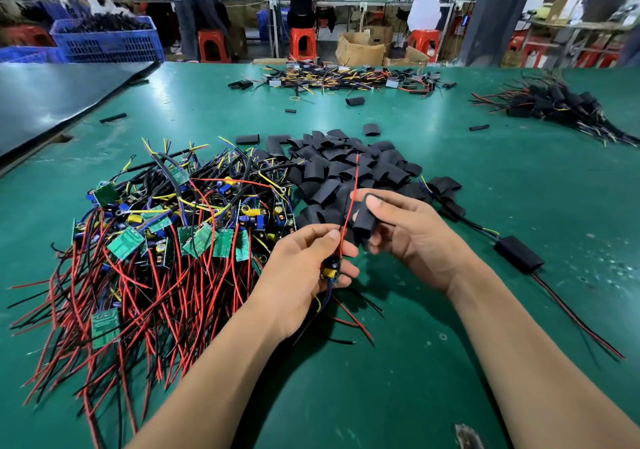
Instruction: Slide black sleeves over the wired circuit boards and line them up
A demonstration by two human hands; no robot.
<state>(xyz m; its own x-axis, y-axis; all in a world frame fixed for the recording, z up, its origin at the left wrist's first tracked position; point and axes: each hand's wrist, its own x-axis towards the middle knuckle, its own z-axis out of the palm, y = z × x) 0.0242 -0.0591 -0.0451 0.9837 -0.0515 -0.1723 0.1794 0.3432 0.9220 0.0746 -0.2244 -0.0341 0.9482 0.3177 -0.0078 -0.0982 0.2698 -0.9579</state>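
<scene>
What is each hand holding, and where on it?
Left hand grips a wired circuit board around its body. Right hand pinches a black sleeve near its upper end, between thumb and fingers.

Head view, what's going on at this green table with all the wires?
A person is sleeving wired circuit boards. The left hand holds a board, whose red wire runs up past the black sleeve pinched in the right hand. The board is not yet covered. Bare boards are heaped on the left, loose sleeves lie behind the hands, and one sleeved board lies to the right.
</scene>
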